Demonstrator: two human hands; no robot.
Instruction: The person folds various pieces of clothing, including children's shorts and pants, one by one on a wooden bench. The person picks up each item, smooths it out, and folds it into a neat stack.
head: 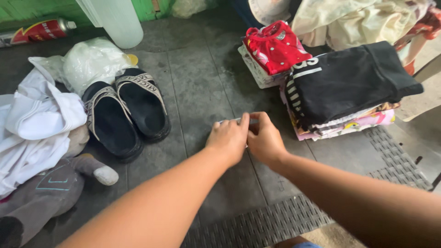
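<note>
Down at the bottom edge, a woven grey mat [275, 225] runs across the lower middle and climbs up the right side. Both forearms come in from the bottom corners and meet at the centre. The left hand [228, 140] and the right hand [265, 141] sit knuckle to knuckle, fingers curled down and pinched onto a small pale item [234, 121], thin and flat, of which only a sliver shows above the fingertips. It lies low on the dark floor [202, 87] at the centre of the frame; what exactly it is cannot be told.

Over at the lower left, a grey soft toy [50, 188] lies on its side, one white-tipped limb poking toward the middle. Above it, a heap of white cloth [34, 124] spills in from the left edge.

Just left of centre, a pair of black sandals [126, 112] with pale patterned straps lies side by side, well apart from the hands. Behind them sits a white plastic bag [89, 59].

To the right of the hands, near them, a stack of folded clothes [342, 92] has a black garment on top and pink layers beneath. Touching it, at upper centre, is a red folded garment [274, 48] on a white pile.

Far back, a pale translucent container [117, 20] stands at the upper left, a red spray can [39, 32] lies beside it, and cream fabric [353, 20] bunches at the upper right.
</note>
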